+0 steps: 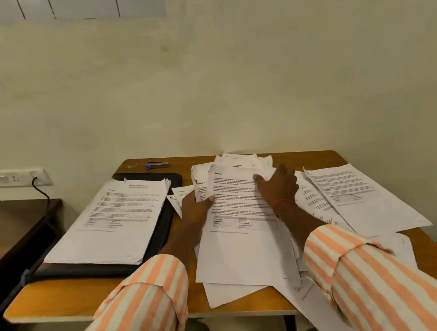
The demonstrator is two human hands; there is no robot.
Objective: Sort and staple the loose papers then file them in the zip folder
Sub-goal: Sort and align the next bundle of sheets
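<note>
A loose heap of printed papers [243,246] covers the middle of the wooden table [72,296]. My left hand [193,208] pinches the left edge of the top sheet headed "Section 2". My right hand [279,186] lies on that sheet's upper right part, thumb hooked at a page edge. A neater stack of papers [115,222] rests on the black zip folder [162,236] at the left. Another spread of sheets [355,194] lies at the right. A blue and black stapler [158,165] sits at the table's far edge.
The table stands against a pale wall. A dark second table [6,236] stands to the left, below a wall socket [13,177] with a black cable. A small clip-like item [132,165] lies beside the stapler. Some sheets overhang the table's front edge.
</note>
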